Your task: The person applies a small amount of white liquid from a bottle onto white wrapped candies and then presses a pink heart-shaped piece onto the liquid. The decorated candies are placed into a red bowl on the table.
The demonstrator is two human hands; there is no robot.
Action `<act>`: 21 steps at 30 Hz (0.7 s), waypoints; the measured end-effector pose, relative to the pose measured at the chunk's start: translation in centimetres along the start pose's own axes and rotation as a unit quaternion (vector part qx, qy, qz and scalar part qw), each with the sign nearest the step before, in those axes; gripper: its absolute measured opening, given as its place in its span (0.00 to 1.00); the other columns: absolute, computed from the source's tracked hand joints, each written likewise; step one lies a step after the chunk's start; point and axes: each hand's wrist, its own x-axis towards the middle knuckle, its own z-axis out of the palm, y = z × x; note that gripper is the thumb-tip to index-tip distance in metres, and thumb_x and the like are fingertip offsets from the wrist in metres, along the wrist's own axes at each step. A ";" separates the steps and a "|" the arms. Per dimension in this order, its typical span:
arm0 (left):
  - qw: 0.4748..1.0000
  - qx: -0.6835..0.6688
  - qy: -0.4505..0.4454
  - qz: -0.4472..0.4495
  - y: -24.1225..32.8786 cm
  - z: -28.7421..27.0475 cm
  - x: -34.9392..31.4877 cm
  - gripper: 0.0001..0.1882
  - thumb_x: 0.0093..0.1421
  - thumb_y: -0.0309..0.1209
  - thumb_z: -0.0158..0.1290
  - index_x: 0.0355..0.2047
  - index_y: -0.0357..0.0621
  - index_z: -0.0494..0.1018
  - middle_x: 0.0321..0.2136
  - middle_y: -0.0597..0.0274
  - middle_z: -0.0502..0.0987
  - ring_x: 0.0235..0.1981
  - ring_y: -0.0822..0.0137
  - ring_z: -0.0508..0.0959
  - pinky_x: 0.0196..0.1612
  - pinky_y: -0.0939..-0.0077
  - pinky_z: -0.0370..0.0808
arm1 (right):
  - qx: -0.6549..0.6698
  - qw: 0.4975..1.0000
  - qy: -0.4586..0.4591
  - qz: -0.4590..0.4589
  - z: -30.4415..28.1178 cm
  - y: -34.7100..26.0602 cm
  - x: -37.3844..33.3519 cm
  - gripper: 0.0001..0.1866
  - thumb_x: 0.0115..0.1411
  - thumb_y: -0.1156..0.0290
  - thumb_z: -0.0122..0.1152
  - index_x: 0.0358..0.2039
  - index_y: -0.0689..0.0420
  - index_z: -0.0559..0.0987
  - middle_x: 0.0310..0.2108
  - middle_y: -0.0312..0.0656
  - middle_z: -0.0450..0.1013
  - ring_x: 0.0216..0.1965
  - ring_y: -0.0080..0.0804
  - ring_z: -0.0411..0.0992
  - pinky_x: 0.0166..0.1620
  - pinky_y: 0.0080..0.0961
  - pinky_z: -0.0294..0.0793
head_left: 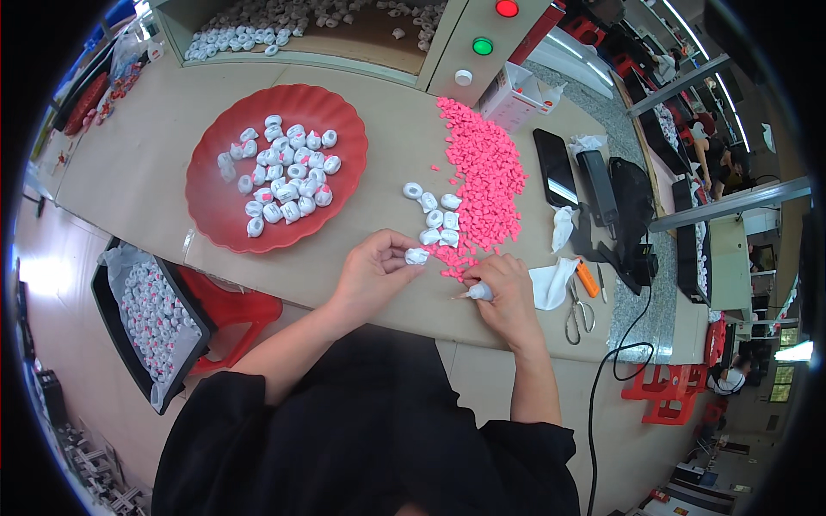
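Between the thumb and fingers of my left hand [379, 268] is a small white rounded piece [416, 256], held just above the table. My right hand [506, 297] is closed around a small squeeze bottle [480, 291] whose thin nozzle points left. The fingertips of that hand reach the near end of a long pile of small pink pieces [486, 168]; whether they also pinch a pink piece I cannot tell. Beside the pile, several white rounded pieces [432, 219] lie loosely grouped. More of them, some with pink spots, fill the middle of a red scalloped plate [211, 138] on the left.
Right of the pile lie a black phone [555, 165], scissors [578, 318], an orange-handled tool [587, 279] and a white cloth [548, 284]. A cabinet [447, 64] with lit buttons stands behind. Lower left, a black tray [206, 335] of white pieces rests by a red stool [245, 314].
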 end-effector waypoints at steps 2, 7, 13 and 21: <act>1.000 0.001 -0.002 -0.005 0.1 0.0 0.0 0.14 0.52 0.14 0.51 0.39 0.33 0.65 0.34 0.60 0.71 0.37 0.74 0.74 0.41 0.83 0.72 | 0.087 0.995 0.020 0.033 0.1 0.0 0.0 0.11 0.41 0.80 0.60 0.28 0.57 0.74 0.27 0.36 0.70 0.31 0.32 0.67 0.35 0.27 0.63; 0.999 0.020 -0.034 0.030 0.0 -0.3 0.1 0.16 0.52 0.14 0.52 0.42 0.32 0.67 0.39 0.60 0.67 0.37 0.74 0.74 0.43 0.82 0.72 | 0.509 0.825 0.106 0.219 0.9 -2.1 -0.7 0.04 0.53 0.81 0.55 0.30 0.62 0.72 0.28 0.40 0.71 0.27 0.23 0.70 0.31 0.19 0.71; 0.995 -0.013 -0.076 0.065 -0.3 -0.5 0.2 0.14 0.54 0.16 0.49 0.42 0.32 0.69 0.40 0.61 0.65 0.41 0.70 0.73 0.46 0.79 0.73 | 0.609 0.738 0.145 0.252 4.4 -4.7 0.6 0.04 0.55 0.80 0.54 0.32 0.64 0.72 0.27 0.40 0.71 0.23 0.20 0.69 0.28 0.18 0.72; 0.993 -0.028 -0.103 0.040 0.3 -0.3 -0.1 0.14 0.57 0.15 0.44 0.44 0.30 0.67 0.41 0.57 0.66 0.42 0.67 0.73 0.47 0.76 0.72 | 0.609 0.744 0.146 0.233 5.2 -4.8 0.8 0.04 0.55 0.80 0.55 0.31 0.64 0.72 0.26 0.40 0.72 0.24 0.21 0.70 0.27 0.17 0.72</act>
